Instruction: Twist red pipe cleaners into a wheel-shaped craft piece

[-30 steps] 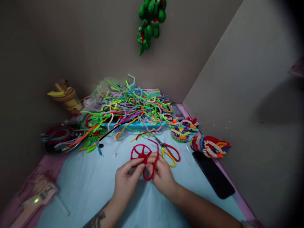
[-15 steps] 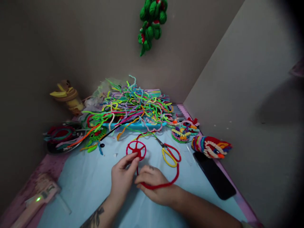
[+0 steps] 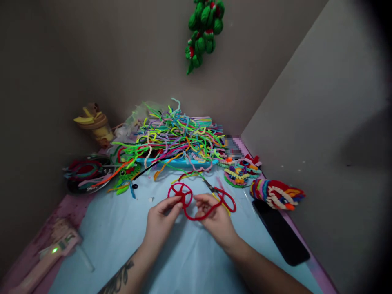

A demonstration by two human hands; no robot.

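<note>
Left of the red-and-yellow-handled scissors, the left hand pinches a spoked red fuzzy-wire wheel, likely light, bendable, by the hub, its best hold; right hand: grip unclear.

1. Left hand: bare.
2. Left forearm, behind that hand: bare, bearing a dark tattoo of curved, leaf-like shapes.
3. Right hand: bare.
4. Right forearm, behind that hand: bare.

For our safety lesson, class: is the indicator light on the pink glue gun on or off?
On: the indicator light glows bright green on the pink glue gun.
</note>
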